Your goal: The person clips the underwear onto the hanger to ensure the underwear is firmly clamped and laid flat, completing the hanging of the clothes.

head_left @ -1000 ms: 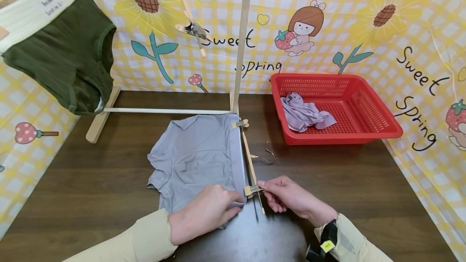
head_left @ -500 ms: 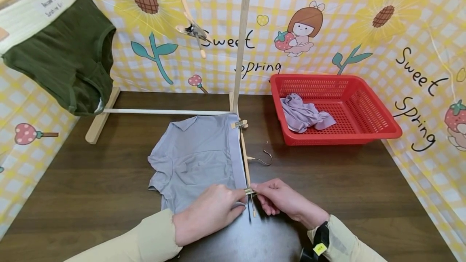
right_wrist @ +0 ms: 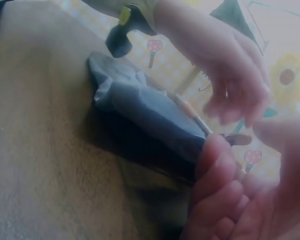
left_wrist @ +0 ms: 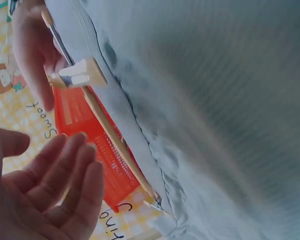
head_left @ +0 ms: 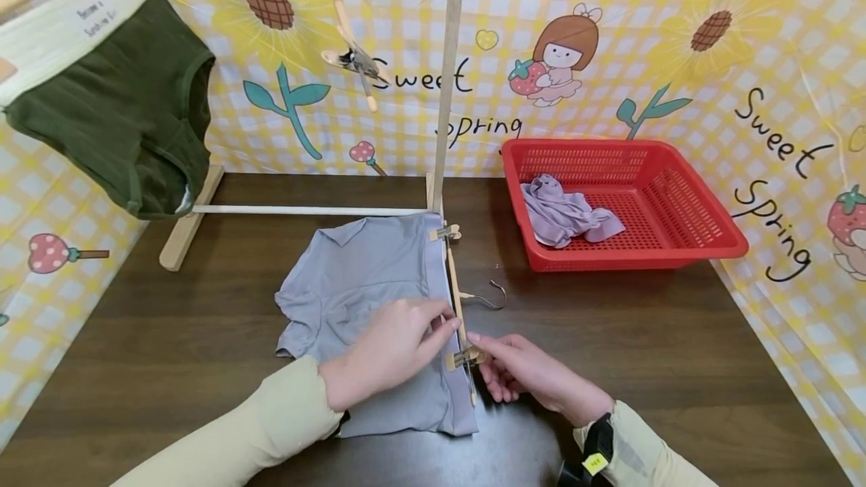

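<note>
A pair of grey-lilac underpants (head_left: 365,269) lies flat on the table, its waistband along a wooden clip hanger (head_left: 455,284). The far clip (head_left: 445,232) and the near clip (head_left: 464,358) both sit on the waistband. My left hand (head_left: 392,344) hovers over the underpants beside the hanger bar, fingers loosely bent and holding nothing; the left wrist view shows its bare palm (left_wrist: 55,195). At the near clip is my right hand (head_left: 524,370). In the right wrist view its thumb (right_wrist: 285,145) stands apart from the fingers, the clip's end showing between them.
A red basket (head_left: 636,254) with a crumpled lilac garment (head_left: 564,209) stands at the back right. Dark green briefs (head_left: 128,96) hang at the left on a wooden rack (head_left: 318,210). Another clip hanger (head_left: 345,13) dangles at the back; the rack's post (head_left: 448,81) rises mid-table.
My left hand has let go of the waistband's near corner and moved up and away. The near clip has come onto the waistband, and my right thumb has lifted off it.
</note>
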